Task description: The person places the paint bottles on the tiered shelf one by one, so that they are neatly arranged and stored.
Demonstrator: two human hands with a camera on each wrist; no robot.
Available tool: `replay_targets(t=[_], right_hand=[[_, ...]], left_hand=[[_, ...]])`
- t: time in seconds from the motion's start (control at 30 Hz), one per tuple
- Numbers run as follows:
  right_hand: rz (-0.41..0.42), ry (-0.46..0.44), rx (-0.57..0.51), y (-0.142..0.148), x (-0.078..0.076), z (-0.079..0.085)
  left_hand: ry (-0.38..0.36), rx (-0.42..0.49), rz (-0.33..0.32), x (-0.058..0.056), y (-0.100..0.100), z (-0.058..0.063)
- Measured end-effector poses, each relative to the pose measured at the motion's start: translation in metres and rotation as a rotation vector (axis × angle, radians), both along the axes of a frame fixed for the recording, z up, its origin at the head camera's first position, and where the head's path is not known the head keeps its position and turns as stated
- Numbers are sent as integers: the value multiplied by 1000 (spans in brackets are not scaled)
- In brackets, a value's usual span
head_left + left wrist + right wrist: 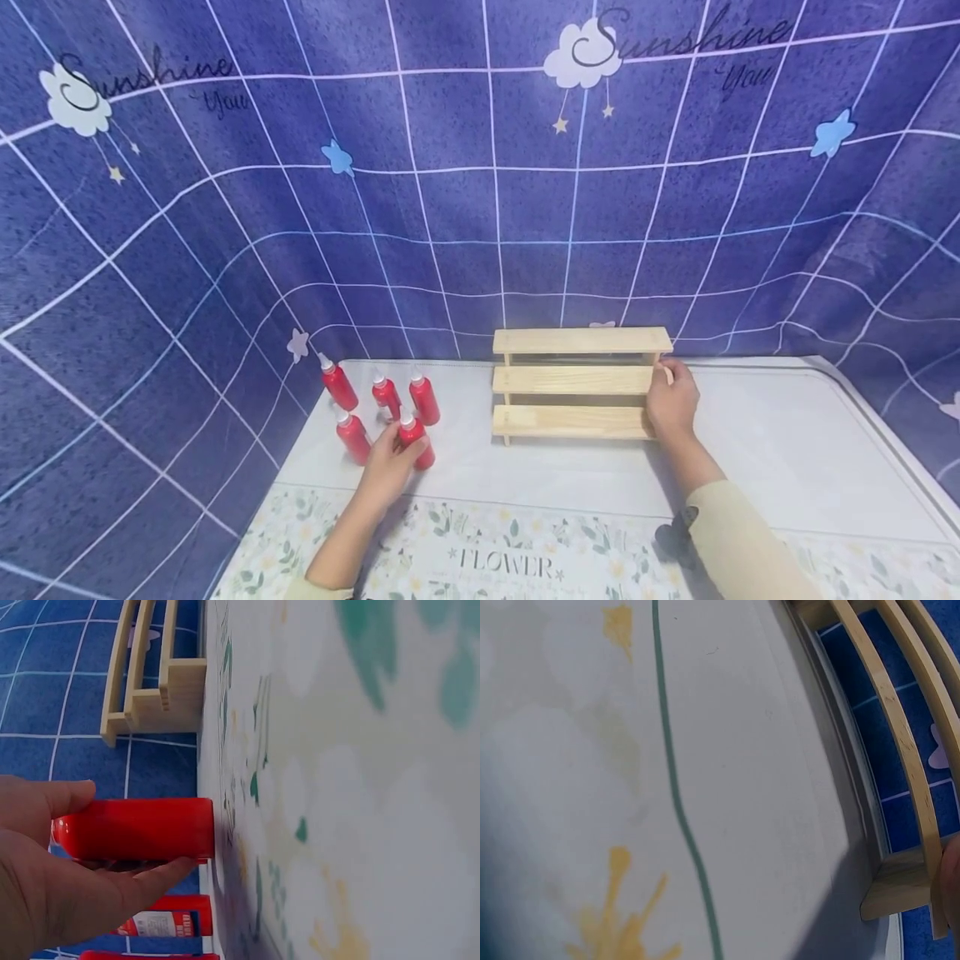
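Note:
My left hand (390, 462) holds a red bottle (417, 442) with a white nozzle cap, at the front of a small group. In the left wrist view, thumb and fingers lie on opposite sides of that upright bottle (142, 829), whose base is at the table surface. Several similar red bottles (424, 402) stand behind it and to its left. To the right is a three-tier wooden shelf rack (573, 380) of pale slats. At its right end my right hand (673, 402) grips the side. Only a sliver of that hand (951, 881) shows in the right wrist view, beside the slats.
A white table cover (765, 442) with a floral front band reading "FLOWER" lies under everything. Blue grid-patterned curtain (450, 208) hangs behind the table and along its sides. The rack stands near the back edge, the bottles near the left edge.

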State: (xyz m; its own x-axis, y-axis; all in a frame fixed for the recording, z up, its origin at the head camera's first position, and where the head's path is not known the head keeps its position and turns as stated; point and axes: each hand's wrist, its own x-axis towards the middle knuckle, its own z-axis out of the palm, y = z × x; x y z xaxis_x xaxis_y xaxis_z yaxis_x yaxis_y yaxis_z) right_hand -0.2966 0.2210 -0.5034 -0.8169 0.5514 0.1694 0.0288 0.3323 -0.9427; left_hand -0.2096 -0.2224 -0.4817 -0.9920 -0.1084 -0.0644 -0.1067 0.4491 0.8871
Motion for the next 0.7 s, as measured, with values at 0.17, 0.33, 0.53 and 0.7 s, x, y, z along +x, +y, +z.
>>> replay_targets(t=[0.17, 0.33, 0.53, 0.7], right_hand=[[-6, -2, 5, 0, -1, 1], [-8, 8, 0, -3, -4, 5], [-23, 1, -7, -1, 1, 3], [-16, 28, -30, -3, 2, 2]], left_hand=[[16, -16, -15, 2, 3, 3], [76, 33, -4, 1, 12, 12], [82, 214, -23, 1, 28, 26], [80, 308, -56, 1, 37, 37]])
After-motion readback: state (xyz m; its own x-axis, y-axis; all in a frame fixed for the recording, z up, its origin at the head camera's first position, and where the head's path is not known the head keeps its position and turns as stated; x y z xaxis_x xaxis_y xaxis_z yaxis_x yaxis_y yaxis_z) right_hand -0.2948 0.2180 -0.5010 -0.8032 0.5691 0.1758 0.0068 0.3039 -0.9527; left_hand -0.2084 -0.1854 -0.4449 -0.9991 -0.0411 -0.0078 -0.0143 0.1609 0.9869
